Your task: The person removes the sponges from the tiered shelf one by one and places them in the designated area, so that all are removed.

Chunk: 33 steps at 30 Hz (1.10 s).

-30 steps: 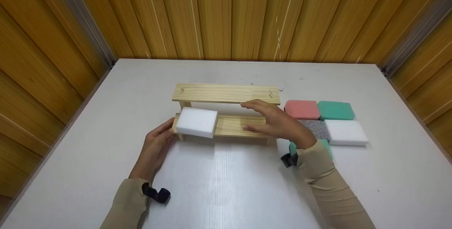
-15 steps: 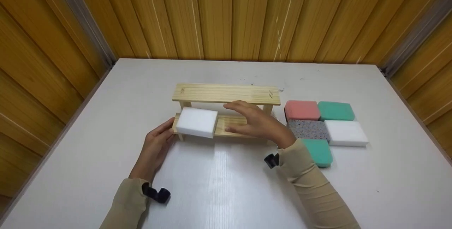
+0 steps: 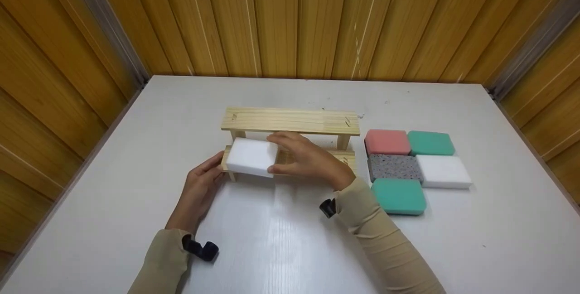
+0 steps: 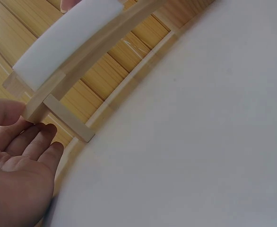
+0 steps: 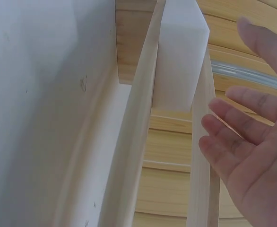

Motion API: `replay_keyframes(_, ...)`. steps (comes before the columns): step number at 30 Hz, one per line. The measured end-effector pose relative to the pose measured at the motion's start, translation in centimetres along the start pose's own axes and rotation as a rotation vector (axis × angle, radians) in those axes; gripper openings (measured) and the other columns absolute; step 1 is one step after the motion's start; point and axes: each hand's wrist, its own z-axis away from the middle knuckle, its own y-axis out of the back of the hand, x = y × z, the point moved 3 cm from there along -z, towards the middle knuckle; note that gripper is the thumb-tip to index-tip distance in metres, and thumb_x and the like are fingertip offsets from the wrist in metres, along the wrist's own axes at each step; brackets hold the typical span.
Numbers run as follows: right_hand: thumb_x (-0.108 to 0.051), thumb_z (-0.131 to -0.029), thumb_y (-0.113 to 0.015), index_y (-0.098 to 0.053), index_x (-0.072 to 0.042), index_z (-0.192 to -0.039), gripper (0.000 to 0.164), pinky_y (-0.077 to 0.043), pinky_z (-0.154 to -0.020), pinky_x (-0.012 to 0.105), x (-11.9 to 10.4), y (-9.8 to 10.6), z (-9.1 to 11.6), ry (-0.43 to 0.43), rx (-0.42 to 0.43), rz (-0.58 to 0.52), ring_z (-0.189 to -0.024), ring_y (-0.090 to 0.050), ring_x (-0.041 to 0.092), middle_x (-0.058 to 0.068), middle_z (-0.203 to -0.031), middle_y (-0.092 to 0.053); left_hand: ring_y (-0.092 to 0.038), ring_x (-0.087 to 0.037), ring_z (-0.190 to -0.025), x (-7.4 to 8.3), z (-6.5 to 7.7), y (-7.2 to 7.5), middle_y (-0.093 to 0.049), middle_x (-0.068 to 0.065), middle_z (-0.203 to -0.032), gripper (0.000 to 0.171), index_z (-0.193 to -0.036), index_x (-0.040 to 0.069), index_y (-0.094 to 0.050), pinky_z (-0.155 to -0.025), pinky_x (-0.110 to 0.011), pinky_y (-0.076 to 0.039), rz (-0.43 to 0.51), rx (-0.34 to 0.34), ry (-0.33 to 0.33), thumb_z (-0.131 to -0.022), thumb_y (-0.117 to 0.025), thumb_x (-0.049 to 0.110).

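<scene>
A two-tier wooden shelf (image 3: 290,120) stands mid-table, its lower board in front of and below the upper one. On the left part of that lower board lies a white sponge block (image 3: 250,156), slightly askew. My left hand (image 3: 201,185) holds the lower board's left end; in the left wrist view, thumb and fingers (image 4: 44,142) pinch it. By the sponge's right side is my right hand (image 3: 312,160), thumb and forefinger spread at its edge. The right wrist view shows this hand (image 5: 256,142) with extended fingers, and a gap appears between them and the sponge (image 5: 181,56).
Right of the shelf, sponge blocks lie close together: pink (image 3: 388,142), green (image 3: 431,143), speckled grey (image 3: 395,167), white (image 3: 444,171) and another green (image 3: 398,195). Wood-patterned panels (image 3: 294,22) rise behind the white table (image 3: 281,239).
My right hand has moved left along the lower board until its fingertips reach the white sponge's right edge. Left hand, shelf and sponge have stayed put.
</scene>
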Motion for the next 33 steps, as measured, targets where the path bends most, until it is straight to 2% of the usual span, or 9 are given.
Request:
replay_keyframes(8,-0.036,-0.084,-0.074,-0.043,-0.005,-0.143,0.074,-0.036,-0.115,0.04,-0.9,-0.8,-1.3,-0.002,-0.004,0.021,-0.137,-0.039,0.026,0.012,-0.148,-0.042,-0.038,-0.019,-0.14,0.1,-0.1,0.0,-0.037,-0.009,-0.153,0.049,-0.145,0.002,-0.039,-0.109,-0.021,-0.041,-0.016,0.008,0.001,-0.097,-0.047,0.001)
replay_keyframes(15,-0.038,-0.083,-0.074,-0.045,-0.006,-0.143,0.074,-0.043,-0.108,0.039,-1.3,-1.7,-2.3,0.006,-0.017,0.032,-0.134,-0.042,0.025,0.01,-0.148,-0.042,-0.038,-0.019,-0.14,0.1,-0.1,0.1,-0.037,-0.01,-0.153,0.049,-0.145,0.001,-0.038,-0.109,-0.022,-0.04,-0.004,-0.001,-0.002,-0.097,-0.047,0.001)
replay_keyframes(21,-0.04,-0.084,-0.073,-0.043,-0.008,-0.145,0.075,-0.039,-0.111,0.04,-1.6,-2.2,-2.7,-0.006,-0.031,0.061,-0.138,-0.037,0.026,0.011,-0.15,-0.039,-0.037,-0.019,-0.141,0.0,-0.1,0.1,-0.036,-0.01,-0.153,0.049,-0.146,0.002,-0.038,-0.112,-0.025,-0.038,-0.019,0.0,0.006,-0.098,-0.048,0.003)
replay_keyframes(28,-0.04,-0.084,-0.072,-0.043,-0.01,-0.145,0.073,-0.042,-0.108,0.042,-1.8,-2.6,-2.9,-0.023,-0.034,0.096,-0.138,-0.036,0.028,0.013,-0.153,-0.036,-0.038,-0.02,-0.14,0.1,0.0,0.0,-0.037,-0.009,-0.152,0.049,-0.145,0.002,-0.039,-0.109,-0.022,-0.041,-0.016,0.005,0.008,-0.097,-0.049,0.002)
replay_keyframes(33,-0.038,-0.085,-0.072,-0.042,-0.01,-0.145,0.074,-0.039,-0.111,0.042,-1.8,-2.7,-3.0,-0.029,-0.038,0.126,-0.139,-0.035,0.028,0.014,-0.153,-0.036,-0.038,-0.019,-0.14,0.1,0.0,-0.1,-0.038,-0.008,-0.153,0.049,-0.145,0.002,-0.039,-0.109,-0.022,-0.041,-0.016,0.005,0.01,-0.097,-0.048,0.002)
